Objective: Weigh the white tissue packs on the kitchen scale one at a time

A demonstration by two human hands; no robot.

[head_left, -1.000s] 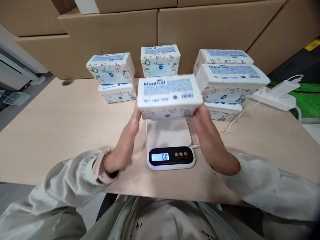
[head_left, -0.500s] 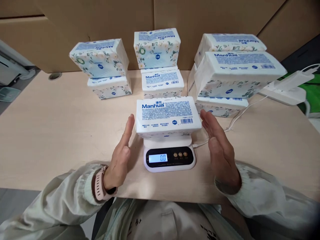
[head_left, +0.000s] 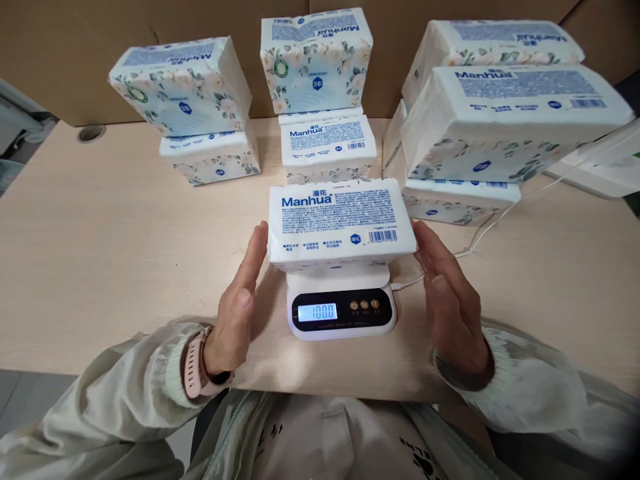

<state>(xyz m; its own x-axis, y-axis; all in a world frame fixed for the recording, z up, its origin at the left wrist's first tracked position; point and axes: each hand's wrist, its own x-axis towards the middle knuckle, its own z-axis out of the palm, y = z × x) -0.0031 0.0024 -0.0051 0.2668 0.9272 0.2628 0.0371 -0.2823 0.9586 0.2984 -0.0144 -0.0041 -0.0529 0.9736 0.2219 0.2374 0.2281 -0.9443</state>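
A white and blue pack of tissues (head_left: 340, 223) lies label up on the white platform of a digital kitchen scale (head_left: 343, 313). The scale's lit display (head_left: 318, 313) reads 100.0. My left hand (head_left: 239, 307) is open beside the pack's left end, its fingers stretched out flat and very close to the wrapper. At the opposite end, my right hand (head_left: 447, 297) is also open, with straight fingers at the wrapper's edge. Whether either hand touches the pack I cannot tell. The pack hides most of the platform.
Behind the scale stand more tissue packs in a left stack (head_left: 185, 90), a middle stack (head_left: 317, 73) and a larger right stack (head_left: 490, 127). A white cable (head_left: 465, 253) runs from the scale towards a power strip (head_left: 593, 170). Cardboard (head_left: 200, 17) closes off the back of the table.
The display has gone from 0.0 to 100.0. Both hands sit closer to the ends of the pack than before. The camera view has shifted nearer to the table.
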